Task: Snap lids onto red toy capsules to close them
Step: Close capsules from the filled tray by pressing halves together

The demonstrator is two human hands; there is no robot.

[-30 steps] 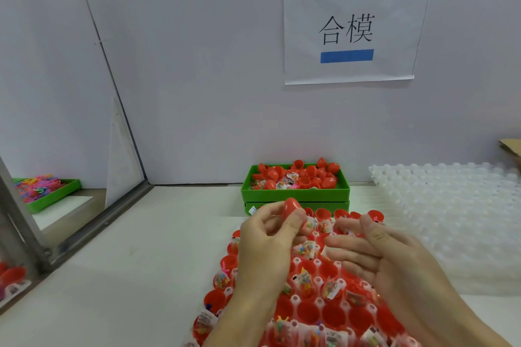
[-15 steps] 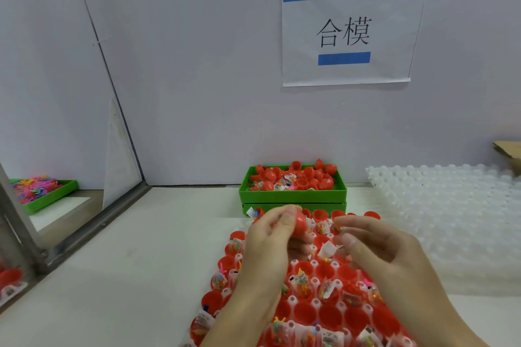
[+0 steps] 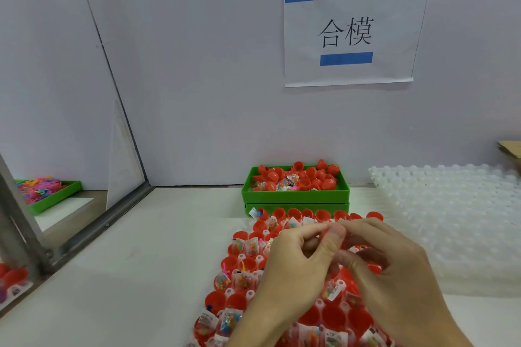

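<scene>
Between the two hands, above the tray of open red capsule halves (image 3: 332, 318), a single red capsule (image 3: 327, 232) is pinched. Left hand (image 3: 293, 265) grips it with thumb and curled fingers; right hand (image 3: 394, 267) closes on it from the opposite side, fingertips meeting. Judged step: pressing the lid home. Next move calls for a squeeze with the lid square. Spare lids sit in the green bin (image 3: 296, 196) beyond both hands.

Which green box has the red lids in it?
Find the white paper sign on the wall. Straight below it on the table stands the green plastic tray, heaped with loose red lids. The other green tray, far left, holds multicoloured bits instead.
</scene>
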